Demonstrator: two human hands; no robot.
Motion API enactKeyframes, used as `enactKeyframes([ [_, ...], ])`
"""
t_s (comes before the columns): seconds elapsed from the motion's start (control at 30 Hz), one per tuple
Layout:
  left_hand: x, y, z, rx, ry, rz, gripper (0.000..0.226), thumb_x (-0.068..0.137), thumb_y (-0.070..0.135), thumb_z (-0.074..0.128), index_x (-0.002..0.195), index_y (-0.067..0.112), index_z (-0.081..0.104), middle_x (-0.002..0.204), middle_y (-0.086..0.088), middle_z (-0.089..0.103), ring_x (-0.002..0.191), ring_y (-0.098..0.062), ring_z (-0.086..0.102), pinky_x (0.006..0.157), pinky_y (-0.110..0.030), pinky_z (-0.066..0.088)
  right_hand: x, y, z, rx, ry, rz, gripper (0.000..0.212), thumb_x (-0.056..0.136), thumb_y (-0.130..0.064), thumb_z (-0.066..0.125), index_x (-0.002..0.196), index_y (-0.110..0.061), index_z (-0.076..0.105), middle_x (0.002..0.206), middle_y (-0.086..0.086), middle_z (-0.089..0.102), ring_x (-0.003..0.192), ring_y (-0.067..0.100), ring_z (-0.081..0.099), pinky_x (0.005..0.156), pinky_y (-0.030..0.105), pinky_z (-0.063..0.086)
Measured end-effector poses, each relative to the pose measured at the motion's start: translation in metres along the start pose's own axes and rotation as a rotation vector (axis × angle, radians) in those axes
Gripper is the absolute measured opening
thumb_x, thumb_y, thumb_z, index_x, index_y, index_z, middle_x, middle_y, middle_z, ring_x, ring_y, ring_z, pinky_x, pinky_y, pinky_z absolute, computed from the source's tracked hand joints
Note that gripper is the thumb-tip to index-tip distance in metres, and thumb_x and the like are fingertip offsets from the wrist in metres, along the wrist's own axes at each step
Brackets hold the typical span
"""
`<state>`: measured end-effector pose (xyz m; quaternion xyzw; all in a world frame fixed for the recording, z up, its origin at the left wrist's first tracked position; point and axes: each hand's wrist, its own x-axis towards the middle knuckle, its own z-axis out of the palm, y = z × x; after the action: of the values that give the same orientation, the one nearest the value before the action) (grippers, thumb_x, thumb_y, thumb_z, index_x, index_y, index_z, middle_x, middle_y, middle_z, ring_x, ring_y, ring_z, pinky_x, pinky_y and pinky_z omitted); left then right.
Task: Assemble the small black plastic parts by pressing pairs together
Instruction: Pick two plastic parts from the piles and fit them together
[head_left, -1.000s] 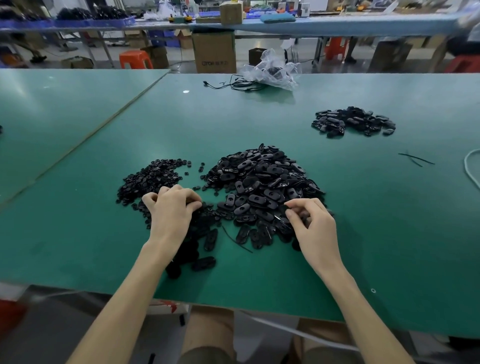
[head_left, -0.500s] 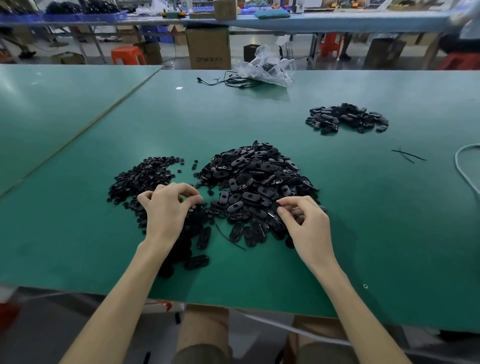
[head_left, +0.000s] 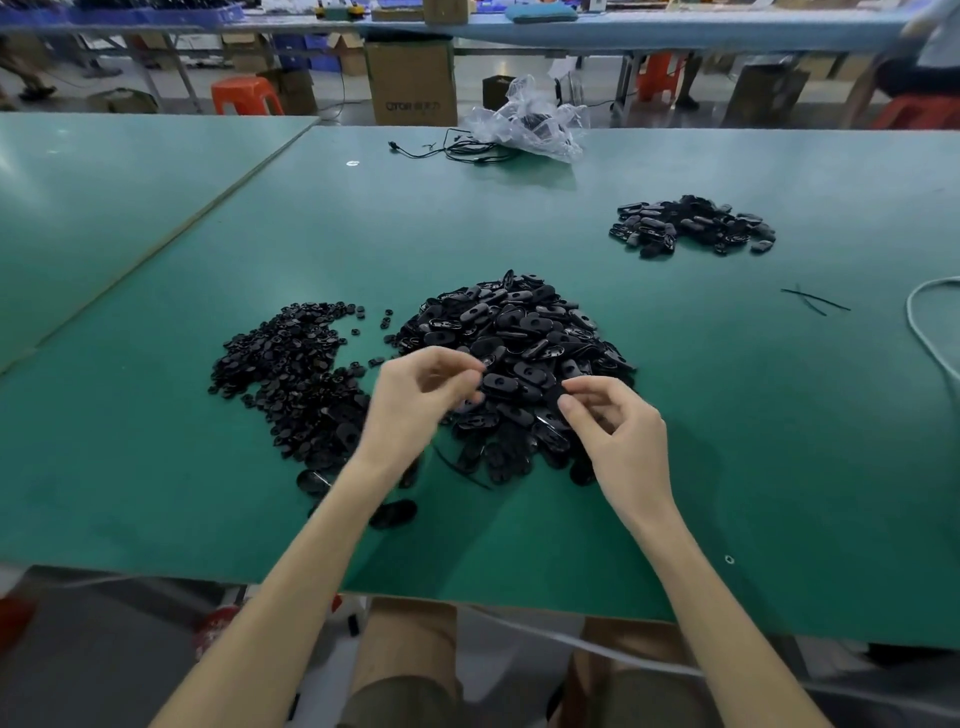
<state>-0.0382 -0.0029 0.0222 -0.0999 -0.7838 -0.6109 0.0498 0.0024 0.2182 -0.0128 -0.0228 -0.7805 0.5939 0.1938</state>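
Stock: heap of oval black shells at centre frame, heap of small round pieces just left of it. My left hand and right hand hover close together over the shells, fingertips curled in pinches; blur hides what either holds, I cannot tell. Judgement: align small piece squarely on shell, then press evenly, straight down.

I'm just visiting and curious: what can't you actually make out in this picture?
Head view: left hand is motion-blurred, so any part it holds is unclear.
Right hand: its pinch blends into the black pile behind.
White cable: cut off by the right edge.
Bag: crinkled plastic hides its contents.
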Motion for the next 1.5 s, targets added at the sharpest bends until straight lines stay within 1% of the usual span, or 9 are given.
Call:
enactKeyframes([
  [0.1, -0.002, 0.001, 0.032, -0.281, -0.089, -0.052, 0.013, 0.09, 0.009, 0.079, 0.103, 0.012, 0.079, 0.094, -0.006, 0.079, 0.087, -0.018, 0.076, 0.077, -0.024, 0.06, -0.001, 0.0, -0.003, 0.121, -0.009, 0.008, 0.01, 0.098, -0.013, 0.074, 0.104, -0.021, 0.072, 0.088, -0.005, 0.075, 0.069, 0.016, 0.073, 0.067, 0.021, 0.056],
  [0.2, -0.004, -0.006, 0.057, -0.453, -0.132, -0.099, 0.016, 0.09, 0.009, 0.079, 0.106, 0.013, 0.079, 0.097, -0.007, 0.077, 0.091, -0.017, 0.072, 0.083, -0.027, 0.057, -0.001, 0.0, -0.006, 0.226, -0.043, 0.033, 0.007, 0.098, -0.009, 0.073, 0.1, -0.016, 0.073, 0.083, 0.003, 0.074, 0.062, 0.02, 0.069, 0.055, 0.023, 0.048],
  [0.3, -0.006, -0.014, 0.067, -0.515, -0.146, -0.11, 0.017, 0.09, 0.008, 0.079, 0.107, 0.014, 0.079, 0.102, -0.007, 0.077, 0.096, -0.019, 0.072, 0.093, -0.034, 0.058, 0.002, 0.0, -0.007, 0.336, -0.039, 0.088, 0.005, 0.097, -0.008, 0.073, 0.1, -0.009, 0.076, 0.079, 0.009, 0.076, 0.063, 0.018, 0.069, 0.058, 0.023, 0.051],
  [0.5, -0.01, -0.017, 0.069, -0.467, -0.118, -0.071, 0.022, 0.092, 0.005, 0.077, 0.112, 0.015, 0.078, 0.112, -0.011, 0.077, 0.106, -0.024, 0.073, 0.097, -0.032, 0.057, 0.001, -0.003, -0.008, 0.469, -0.068, 0.149, 0.02, 0.097, -0.02, 0.073, 0.108, -0.005, 0.079, 0.095, 0.012, 0.081, 0.092, 0.027, 0.079, 0.072, 0.023, 0.059],
  [0.67, -0.014, -0.017, 0.071, -0.503, 0.007, -0.103, 0.016, 0.095, 0.003, 0.072, 0.11, 0.006, 0.077, 0.103, -0.012, 0.078, 0.089, -0.02, 0.075, 0.085, -0.027, 0.059, -0.001, -0.006, -0.008, 0.511, -0.107, 0.159, 0.033, 0.094, -0.03, 0.071, 0.11, -0.002, 0.078, 0.1, 0.015, 0.081, 0.099, 0.028, 0.078, 0.075, 0.024, 0.061],
  [0.93, -0.019, -0.011, 0.07, -0.499, 0.028, -0.076, 0.013, 0.093, 0.007, 0.076, 0.106, 0.007, 0.077, 0.095, -0.009, 0.078, 0.087, -0.02, 0.075, 0.079, -0.027, 0.06, -0.001, -0.005, -0.007, 0.446, -0.017, 0.189, 0.031, 0.1, -0.031, 0.066, 0.094, -0.003, 0.077, 0.083, 0.014, 0.079, 0.074, 0.026, 0.076, 0.06, 0.023, 0.052],
  [1.07, -0.02, -0.009, 0.07, -0.504, 0.02, -0.075, 0.012, 0.093, 0.005, 0.076, 0.105, 0.006, 0.077, 0.095, -0.009, 0.077, 0.088, -0.02, 0.074, 0.079, -0.027, 0.06, -0.001, -0.004, -0.008, 0.377, 0.013, 0.153, 0.031, 0.097, -0.041, 0.066, 0.089, -0.013, 0.078, 0.065, 0.005, 0.068, 0.058, 0.011, 0.058, 0.056, 0.019, 0.045],
  [1.17, -0.02, -0.01, 0.071, -0.468, 0.011, -0.043, 0.011, 0.094, 0.002, 0.074, 0.103, 0.007, 0.076, 0.097, -0.009, 0.077, 0.09, -0.022, 0.074, 0.079, -0.027, 0.059, -0.001, -0.002, -0.009, 0.357, 0.027, 0.16, 0.03, 0.099, -0.041, 0.065, 0.088, -0.017, 0.079, 0.059, 0.003, 0.058, 0.056, 0.013, 0.05, 0.057, 0.02, 0.043],
  [1.5, -0.024, -0.008, 0.075, -0.399, 0.021, 0.057, 0.01, 0.092, 0.002, 0.075, 0.102, 0.006, 0.074, 0.095, -0.007, 0.078, 0.092, -0.023, 0.077, 0.076, -0.027, 0.06, 0.0, 0.004, -0.008, 0.351, 0.119, 0.161, 0.029, 0.102, -0.033, 0.067, 0.09, -0.008, 0.073, 0.068, 0.011, 0.072, 0.06, 0.021, 0.067, 0.052, 0.024, 0.046],
])
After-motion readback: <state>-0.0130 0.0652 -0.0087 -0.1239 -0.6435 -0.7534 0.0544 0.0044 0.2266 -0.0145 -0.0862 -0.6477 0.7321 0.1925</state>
